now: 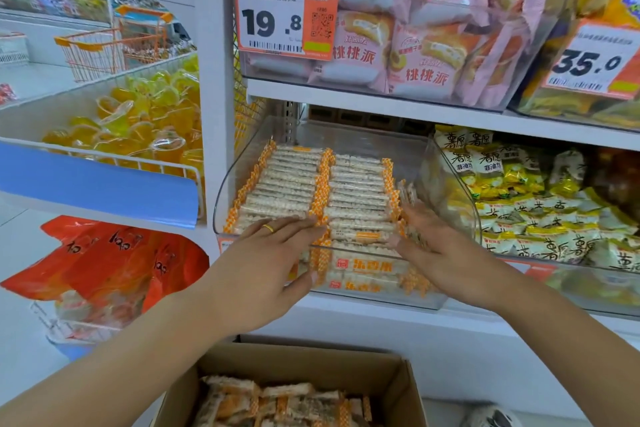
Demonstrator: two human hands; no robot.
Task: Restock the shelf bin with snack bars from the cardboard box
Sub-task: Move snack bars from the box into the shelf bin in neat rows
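The clear shelf bin (346,135) is open on top – a gap runs between its packed snack bars (287,180) and the shelf board (381,99) overhead, roomiest at the back. Both hands crowd the front rim: left hand (266,253), right hand (436,246). The cardboard box (298,367) below is open-topped
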